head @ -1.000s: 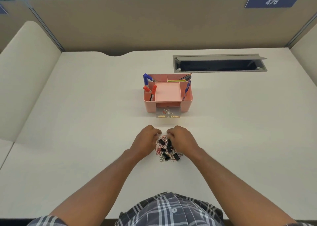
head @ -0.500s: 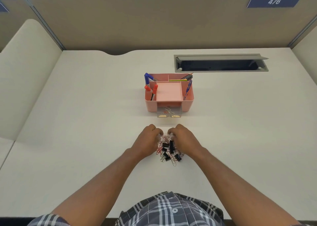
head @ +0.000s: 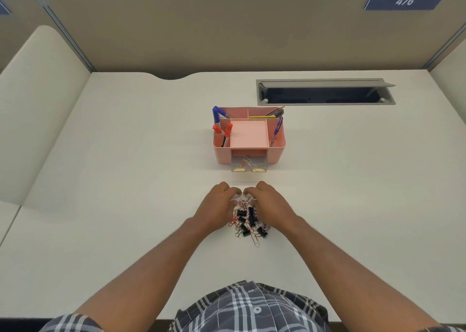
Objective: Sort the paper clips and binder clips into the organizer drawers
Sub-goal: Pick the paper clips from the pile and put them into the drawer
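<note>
A small pile of black binder clips mixed with red and silver paper clips lies on the white desk in front of me. My left hand and my right hand cup the pile's far end from both sides. Their fingers are curled and the fingertips nearly meet above it. What the fingers pinch is hidden. Beyond the hands stands the pink organizer. Its clear lower drawer is pulled out and holds a few paper clips.
Pens and markers stand in the organizer's side compartments. A grey cable hatch is open in the desk at the back right. Beige partition walls close the desk at the back and on both sides.
Both hands have stayed at the pile. Their fingertips have drawn closer together over its far end, and the clips between them have shifted slightly.
</note>
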### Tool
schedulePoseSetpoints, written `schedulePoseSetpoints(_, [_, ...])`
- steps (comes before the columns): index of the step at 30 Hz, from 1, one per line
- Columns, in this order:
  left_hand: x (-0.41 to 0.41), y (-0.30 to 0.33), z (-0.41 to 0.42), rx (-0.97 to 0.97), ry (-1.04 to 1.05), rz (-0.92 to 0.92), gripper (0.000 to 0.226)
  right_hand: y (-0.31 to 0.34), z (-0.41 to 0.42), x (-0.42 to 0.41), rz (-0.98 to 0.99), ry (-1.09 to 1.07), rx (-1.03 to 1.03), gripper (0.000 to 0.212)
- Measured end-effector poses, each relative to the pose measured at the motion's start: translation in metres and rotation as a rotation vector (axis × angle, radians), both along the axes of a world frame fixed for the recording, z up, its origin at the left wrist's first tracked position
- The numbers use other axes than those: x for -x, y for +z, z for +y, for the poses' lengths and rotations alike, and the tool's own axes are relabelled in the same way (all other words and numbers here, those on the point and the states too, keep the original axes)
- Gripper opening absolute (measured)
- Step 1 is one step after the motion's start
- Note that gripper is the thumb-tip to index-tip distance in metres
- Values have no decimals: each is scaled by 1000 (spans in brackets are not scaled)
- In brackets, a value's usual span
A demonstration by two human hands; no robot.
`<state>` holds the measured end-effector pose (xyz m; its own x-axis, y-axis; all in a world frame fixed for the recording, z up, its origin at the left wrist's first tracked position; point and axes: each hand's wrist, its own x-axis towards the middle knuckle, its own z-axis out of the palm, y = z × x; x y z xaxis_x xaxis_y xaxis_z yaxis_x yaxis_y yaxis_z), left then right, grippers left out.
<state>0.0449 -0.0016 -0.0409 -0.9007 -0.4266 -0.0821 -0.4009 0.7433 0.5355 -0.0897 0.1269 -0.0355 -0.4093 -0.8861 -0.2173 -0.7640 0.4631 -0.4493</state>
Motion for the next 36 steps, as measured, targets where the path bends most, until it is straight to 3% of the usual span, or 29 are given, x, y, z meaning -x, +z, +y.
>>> schedulePoseSetpoints(7, [3,-1,2,44,18,12,12,-1,-1,-2,30,2,21,11])
schedulePoseSetpoints(12, [3,0,3,58,18,-10,9,1,-4,-1,-23,-43,5,13])
schedulePoseSetpoints(17, [-2,0,-2,29,37,-21,26,1,-5,2,-175,-216,24,10])
schedulePoseSetpoints(20, [-6,0,-5,23,25,-16,18,2,-5,0,-213,-243,30,8])
schedulePoseSetpoints(28, [1,4,-5,16,28,-84,7,4,-6,-3,-33,-67,-5,16])
schedulePoseSetpoints(36, [-1,9,-3,-7,53,-97,15,10,-6,-6,60,-28,-64,15])
